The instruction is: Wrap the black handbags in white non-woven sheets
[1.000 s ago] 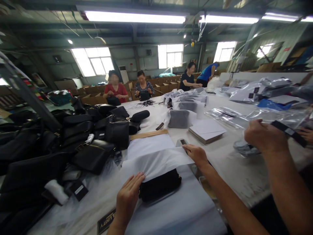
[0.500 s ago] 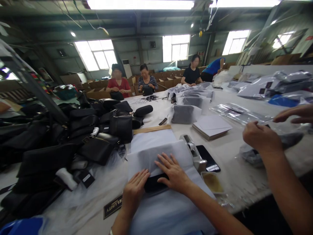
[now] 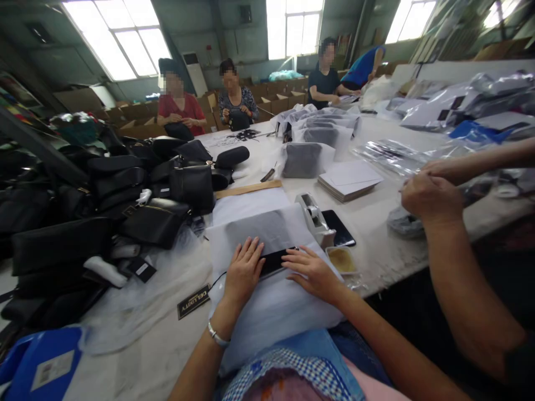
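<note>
A black bag (image 3: 276, 263) lies on white tissue paper (image 3: 271, 312), its upper part covered by a translucent sheet. My left hand (image 3: 246, 267) lies with fingers outstretched over the bag's left part and the sheet. At the bag's right end is my right hand (image 3: 311, 271), fingers spread, the fingertips touching its edge. Neither hand grips anything. Left of the paper lies a black tag (image 3: 193, 301) with gold lettering. The tape dispenser (image 3: 315, 220) stands just beyond my right hand, beside a black phone (image 3: 338, 227).
Black bags (image 3: 192, 186) are heaped on the left. Wrapped bags (image 3: 301, 160) and a stack of white boards (image 3: 350, 179) are farther back. A dish (image 3: 340, 260) sits by the right edge. A co-worker's hands (image 3: 432, 197) handle plastic at right; several people work across the table.
The view has tilted down. My left hand has moved up onto the sheet and the bag, while my right hand has shifted toward the bag's right end. The co-worker's hands have come together.
</note>
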Available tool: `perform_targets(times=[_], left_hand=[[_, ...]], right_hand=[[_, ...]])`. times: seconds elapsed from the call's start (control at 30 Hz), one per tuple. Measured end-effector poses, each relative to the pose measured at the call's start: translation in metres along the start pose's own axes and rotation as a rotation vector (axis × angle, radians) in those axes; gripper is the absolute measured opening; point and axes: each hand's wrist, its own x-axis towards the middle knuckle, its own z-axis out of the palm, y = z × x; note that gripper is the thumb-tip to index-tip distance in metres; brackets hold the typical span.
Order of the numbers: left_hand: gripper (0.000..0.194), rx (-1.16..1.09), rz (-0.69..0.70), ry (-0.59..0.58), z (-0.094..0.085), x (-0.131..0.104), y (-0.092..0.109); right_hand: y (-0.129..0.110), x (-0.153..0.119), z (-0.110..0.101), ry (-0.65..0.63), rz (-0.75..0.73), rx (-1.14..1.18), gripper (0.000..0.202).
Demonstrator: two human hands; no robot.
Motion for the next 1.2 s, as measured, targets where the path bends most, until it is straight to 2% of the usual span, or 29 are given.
perform_targets(times=[0.07, 0.17, 0.27, 0.33, 0.53, 0.83, 1.07, 1.2], left_hand=[[0.044, -0.005, -0.002, 0.001, 0.001, -0.008, 0.001], [0.045, -0.005, -0.013, 0.010, 0.001, -0.015, 0.003], [0.045, -0.002, -0.028, 0.015, 0.002, -0.015, 0.006], [0.044, -0.005, -0.029, 0.013, 0.002, -0.014, 0.006], [0.043, -0.027, -0.029, -0.007, -0.001, -0.014, 0.003], [0.038, -0.129, -0.053, -0.083, -0.020, -0.003, -0.002], [0.038, -0.199, -0.079, -0.141, -0.030, 0.003, -0.006], [0.038, -0.226, -0.091, -0.179, -0.036, 0.008, -0.008]], right_hand=[[0.003, -0.023, -0.014, 0.022, 0.064, 0.029, 0.027], [-0.001, -0.053, -0.024, -0.038, 0.098, 0.078, 0.032], [-0.008, -0.069, -0.019, -0.089, 0.103, 0.098, 0.034], [-0.011, -0.072, -0.012, -0.085, 0.112, 0.098, 0.026], [-0.009, -0.064, -0.004, -0.070, 0.105, 0.098, 0.005], [-0.016, -0.042, -0.023, -0.218, 0.162, 0.119, 0.009], [-0.014, -0.024, -0.031, -0.142, 0.240, 0.151, 0.014], [-0.009, -0.021, -0.031, -0.281, 0.208, 0.169, 0.012]])
